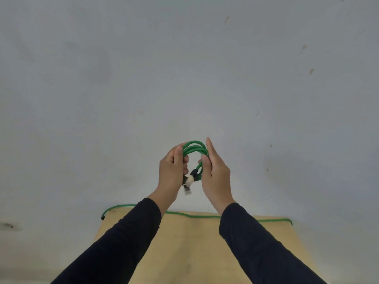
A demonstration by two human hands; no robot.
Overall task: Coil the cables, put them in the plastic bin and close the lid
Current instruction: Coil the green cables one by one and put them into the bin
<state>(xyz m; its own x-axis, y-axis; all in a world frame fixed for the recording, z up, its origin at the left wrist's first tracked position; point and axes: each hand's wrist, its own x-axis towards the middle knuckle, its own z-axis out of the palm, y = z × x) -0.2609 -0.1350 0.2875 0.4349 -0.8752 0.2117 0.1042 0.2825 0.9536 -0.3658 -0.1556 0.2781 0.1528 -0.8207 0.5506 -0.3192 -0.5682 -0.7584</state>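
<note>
The person holds a coiled green cable (193,149) up in front of a pale wall (123,78), both arms in dark sleeves (127,232) raised above the table (188,242). The left hand (172,171) is clenched round one side of the loops, and the right hand (215,173) grips the other side with its lower fingers (202,160) curled on the strands while the forefinger points up. Two connector ends, one black and one pale, hang between the palms, so this cable looks fully wound.

A second green cable (192,215) lies uncoiled along the far edge of the table, one black end drooping over the left corner. That one, by the look of it, has yet to be coiled. The plastic bin and its lid are out of view, so nothing shows whether any cable has gone in.

The table is a plain light wood top. The wall is grey-white with a few small marks.
</note>
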